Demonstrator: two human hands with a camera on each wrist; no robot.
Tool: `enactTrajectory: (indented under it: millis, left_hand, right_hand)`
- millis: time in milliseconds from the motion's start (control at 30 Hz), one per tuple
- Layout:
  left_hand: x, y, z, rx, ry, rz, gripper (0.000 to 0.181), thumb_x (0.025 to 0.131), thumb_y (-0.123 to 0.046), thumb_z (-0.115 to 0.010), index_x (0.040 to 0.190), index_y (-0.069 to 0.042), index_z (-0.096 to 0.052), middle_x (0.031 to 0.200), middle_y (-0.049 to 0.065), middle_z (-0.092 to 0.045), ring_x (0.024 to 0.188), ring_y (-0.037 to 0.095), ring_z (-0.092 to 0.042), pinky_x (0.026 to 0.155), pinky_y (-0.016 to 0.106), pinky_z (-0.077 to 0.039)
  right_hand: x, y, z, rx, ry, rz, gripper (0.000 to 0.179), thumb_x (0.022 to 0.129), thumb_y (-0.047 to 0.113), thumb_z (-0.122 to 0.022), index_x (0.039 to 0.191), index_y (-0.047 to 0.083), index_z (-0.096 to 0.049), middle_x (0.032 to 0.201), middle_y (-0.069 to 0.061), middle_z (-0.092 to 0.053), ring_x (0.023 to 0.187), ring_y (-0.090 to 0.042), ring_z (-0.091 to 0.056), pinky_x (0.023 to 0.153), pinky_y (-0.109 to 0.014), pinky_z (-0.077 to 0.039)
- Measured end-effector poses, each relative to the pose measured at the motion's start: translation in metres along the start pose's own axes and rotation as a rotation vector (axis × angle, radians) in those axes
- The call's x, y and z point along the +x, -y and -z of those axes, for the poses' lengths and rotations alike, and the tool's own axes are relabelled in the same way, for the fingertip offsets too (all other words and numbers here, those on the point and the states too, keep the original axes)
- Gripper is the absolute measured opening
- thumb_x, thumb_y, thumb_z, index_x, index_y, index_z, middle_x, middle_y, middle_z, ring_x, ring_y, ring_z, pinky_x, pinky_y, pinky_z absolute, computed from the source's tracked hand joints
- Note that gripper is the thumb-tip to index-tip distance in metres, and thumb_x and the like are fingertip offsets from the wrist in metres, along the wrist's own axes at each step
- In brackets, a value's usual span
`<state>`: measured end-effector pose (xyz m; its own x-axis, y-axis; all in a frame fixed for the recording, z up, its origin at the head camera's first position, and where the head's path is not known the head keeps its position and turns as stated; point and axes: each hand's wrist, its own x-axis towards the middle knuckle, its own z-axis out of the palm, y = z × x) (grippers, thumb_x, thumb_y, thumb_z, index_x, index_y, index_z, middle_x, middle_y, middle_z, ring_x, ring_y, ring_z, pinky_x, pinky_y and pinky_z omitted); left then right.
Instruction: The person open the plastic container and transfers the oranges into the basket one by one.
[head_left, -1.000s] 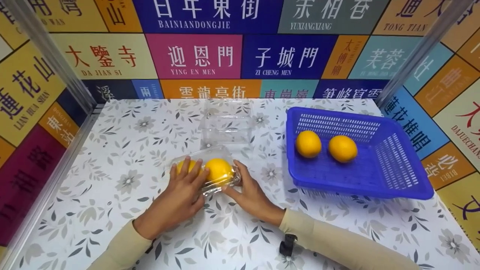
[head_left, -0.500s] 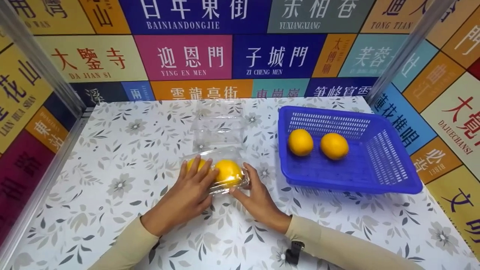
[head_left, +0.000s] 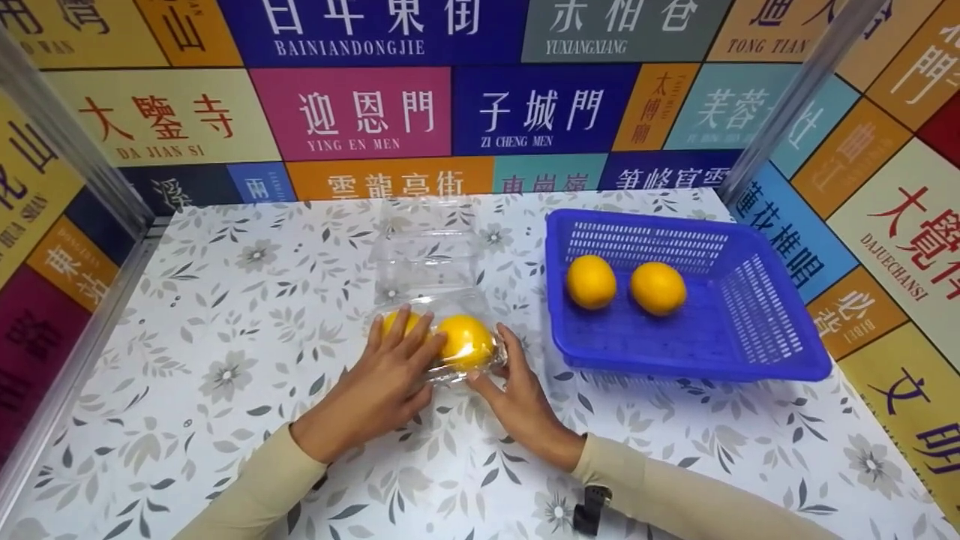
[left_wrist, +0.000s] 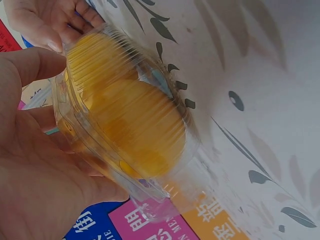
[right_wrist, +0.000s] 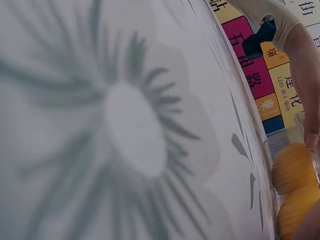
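Bench [head_left: 187, 315]: near edge cropped from my head view. Blue basket [head_left: 697, 337] stands toward the bench's right edge. Close to the far edge, left of the basket, I make out a clear tray [head_left: 427, 262]; its outline nearly dissolves into the floral print. Clear box [left_wrist: 132, 100] lies mid-bench, in front of the tray; I cannot tell whether the two touch or whether its lid is latched. Left hand [head_left: 384, 384] rests across the box top, unclenched, fingers extended. Right hand [head_left: 523, 399] grasps the box's right end, fingers partly hidden behind it. Smallest: two basket oranges [head_left: 591, 282], in the basket's left half; two boxed oranges [head_left: 466, 341], the left one mostly covered by fingers. My right wrist view: mostly blurred bench, boxed oranges cut off.
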<state>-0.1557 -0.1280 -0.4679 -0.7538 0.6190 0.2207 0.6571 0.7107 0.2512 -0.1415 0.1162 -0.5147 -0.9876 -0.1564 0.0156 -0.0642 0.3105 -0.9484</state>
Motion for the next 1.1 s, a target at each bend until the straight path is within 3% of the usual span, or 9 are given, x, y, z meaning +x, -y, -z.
enactTrajectory:
  millis: [300,633,833,1100]
  left_hand:
    - [0.007,-0.007,0.001,0.057,-0.033,-0.02,0.062,0.099,-0.017,-0.073,0.156,-0.002,-0.056,0.168,0.03,-0.045,0.155,0.062,-0.035,0.117,0.088,-0.026]
    - [0.024,-0.019,-0.004,0.096,-0.005,-0.049,0.065,0.097,-0.014,-0.076,0.158,-0.004,-0.055,0.17,0.025,-0.044,0.157,0.057,-0.036,0.117,0.088,-0.028]
    - [0.036,-0.025,-0.007,0.091,0.022,-0.042,0.065,0.101,-0.019,-0.076,0.16,-0.004,-0.054,0.172,0.023,-0.043,0.158,0.056,-0.034,0.118,0.086,-0.027]
    - [0.048,-0.029,-0.01,0.102,0.003,-0.084,0.059,0.105,-0.024,-0.074,0.158,-0.006,-0.055,0.169,0.023,-0.046,0.155,0.056,-0.04,0.115,0.087,-0.032]
  right_hand:
    - [-0.001,-0.002,0.0,0.035,0.005,-0.022,0.088,0.108,0.034,-0.07,0.176,0.009,-0.019,0.179,-0.022,-0.026,0.145,-0.044,-0.056,0.117,-0.054,-0.051]
    - [-0.002,-0.003,0.001,0.034,0.003,-0.002,0.089,0.109,0.033,-0.07,0.176,0.011,-0.017,0.18,-0.022,-0.024,0.144,-0.044,-0.057,0.115,-0.051,-0.054]
    - [0.0,-0.004,0.001,0.051,-0.011,0.017,0.084,0.109,0.022,-0.067,0.177,0.015,-0.018,0.181,-0.019,-0.023,0.144,-0.044,-0.057,0.115,-0.051,-0.054]
    - [-0.001,-0.004,-0.003,0.048,-0.04,0.076,0.079,0.108,0.013,-0.065,0.174,0.005,-0.022,0.177,-0.023,-0.031,0.142,-0.044,-0.057,0.119,-0.055,-0.049]
